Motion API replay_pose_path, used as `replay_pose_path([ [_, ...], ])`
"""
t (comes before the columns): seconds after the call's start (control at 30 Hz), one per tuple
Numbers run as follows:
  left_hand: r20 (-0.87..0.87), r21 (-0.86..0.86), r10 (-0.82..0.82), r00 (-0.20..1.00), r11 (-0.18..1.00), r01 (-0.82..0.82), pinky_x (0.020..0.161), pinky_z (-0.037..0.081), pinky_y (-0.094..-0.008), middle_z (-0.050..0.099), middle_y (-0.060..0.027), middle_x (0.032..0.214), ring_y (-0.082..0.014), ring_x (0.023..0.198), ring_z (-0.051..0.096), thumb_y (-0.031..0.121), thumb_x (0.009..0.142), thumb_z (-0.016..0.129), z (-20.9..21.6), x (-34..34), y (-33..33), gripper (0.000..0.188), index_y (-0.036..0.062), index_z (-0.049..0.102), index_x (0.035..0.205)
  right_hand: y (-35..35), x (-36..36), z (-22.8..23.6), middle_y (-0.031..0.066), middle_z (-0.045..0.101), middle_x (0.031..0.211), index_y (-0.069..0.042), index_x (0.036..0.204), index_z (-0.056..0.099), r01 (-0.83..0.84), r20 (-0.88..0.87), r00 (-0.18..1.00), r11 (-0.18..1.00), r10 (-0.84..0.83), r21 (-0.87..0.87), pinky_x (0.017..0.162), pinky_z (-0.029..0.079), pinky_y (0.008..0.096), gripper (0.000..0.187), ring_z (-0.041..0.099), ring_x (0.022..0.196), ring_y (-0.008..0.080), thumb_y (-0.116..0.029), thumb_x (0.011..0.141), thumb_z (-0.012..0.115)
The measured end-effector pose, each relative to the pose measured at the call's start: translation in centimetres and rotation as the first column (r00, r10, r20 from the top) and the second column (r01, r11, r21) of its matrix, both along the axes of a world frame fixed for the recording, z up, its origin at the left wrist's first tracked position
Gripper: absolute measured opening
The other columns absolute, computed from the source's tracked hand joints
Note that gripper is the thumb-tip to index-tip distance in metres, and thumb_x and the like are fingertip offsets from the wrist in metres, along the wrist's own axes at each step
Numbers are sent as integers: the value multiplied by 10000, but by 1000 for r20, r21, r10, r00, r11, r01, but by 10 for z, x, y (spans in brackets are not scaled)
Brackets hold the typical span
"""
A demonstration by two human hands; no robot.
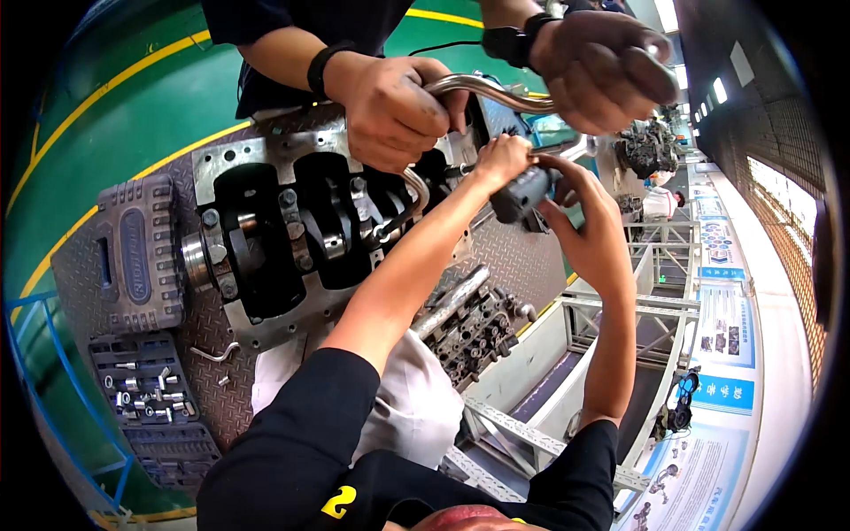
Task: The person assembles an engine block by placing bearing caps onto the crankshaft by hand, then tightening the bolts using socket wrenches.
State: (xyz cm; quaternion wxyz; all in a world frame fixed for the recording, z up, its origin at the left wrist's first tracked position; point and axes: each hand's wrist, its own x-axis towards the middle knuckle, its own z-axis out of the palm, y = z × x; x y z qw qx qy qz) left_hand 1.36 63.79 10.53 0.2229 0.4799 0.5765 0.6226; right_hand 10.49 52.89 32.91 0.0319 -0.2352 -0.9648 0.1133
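My left hand (503, 163) is closed beside a black cylindrical part (521, 196); what its fingers grip is hidden. Curled around the right side of that part is my right hand (580, 211). Both hands are above the right end of an engine block (257, 334) lying with its crankshaft (202, 257) and bearing caps uppermost. Across from me, another person's two hands hold a bent chrome speed brace (496, 91). Its lower end slants down toward a bearing-cap bolt (381, 232) in the block.
A closed grey tool case (137, 257) and an open socket tray (146, 354) lie on the patterned metal tabletop (208, 372) at left. A small bent rod (215, 352) is near the block. A cylinder head (474, 336) sits at right, before metal racks (637, 305).
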Motion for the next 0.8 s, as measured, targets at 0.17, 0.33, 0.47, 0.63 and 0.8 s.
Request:
replay_pose_path([
  [0.17,-170,-52,-24,985,999,16,967,485,-461,673,-145,1117,-294,1088,630,438,932,530,-28,-11,11,396,122,645,1143,16,-35,-2,211,653,1005,-8,1242,600,-109,-10,993,934,120,339,796,482,424,553,592,870,391,-352,853,792],
  [0.33,-129,158,112,985,983,-91,839,524,-461,695,-128,1037,-339,973,658,398,868,592,-37,-18,13,376,146,656,1139,19,-51,7,210,642,1089,-32,1250,607,-118,77,991,988,110,100,879,467,471,530,594,1027,420,-337,855,786],
  [0.47,-136,-29,-41,990,999,38,893,528,-442,698,-134,1035,-323,1011,661,462,780,717,16,-7,-35,494,140,678,1153,20,-22,7,182,600,1230,-43,1251,618,-197,48,980,966,191,166,996,434,454,500,536,1187,385,-251,823,774],
  [0.63,-48,97,76,996,993,-71,863,543,-471,707,-207,971,-367,974,687,400,797,725,7,4,-12,379,83,717,1003,16,-25,6,154,557,1336,-58,1253,626,-220,56,975,937,213,272,1092,351,473,455,494,1243,367,-211,831,701],
  [0.8,81,8,198,977,980,-199,743,570,-491,684,-234,788,-410,789,698,311,853,659,45,4,-6,270,64,751,797,12,14,-1,199,390,1504,-69,1087,670,-34,29,999,959,27,281,1159,256,509,423,320,1395,417,-413,841,683],
])
